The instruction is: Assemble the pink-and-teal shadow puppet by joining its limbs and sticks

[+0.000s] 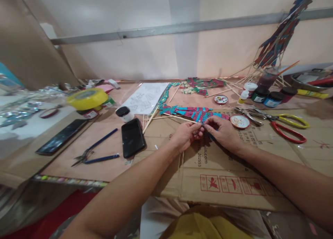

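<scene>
A flat painted cut-out figure (187,112) in teal, red and blue lies across the cardboard sheet (223,183), with thin bamboo sticks running along it. My left hand (185,135) and my right hand (225,132) meet at its near edge. Both have their fingers pinched together on that edge of the figure, thumbs almost touching. A small round dish of beads (239,121) sits just right of my right hand.
A black phone (132,137) and blue-handled pliers (95,153) lie to the left, with a second phone (61,136) and yellow tape roll (87,98) beyond. Red and yellow-handled pliers (286,126) lie right. Paint jars (265,96), a line drawing (147,97) and more figures (200,85) stand behind.
</scene>
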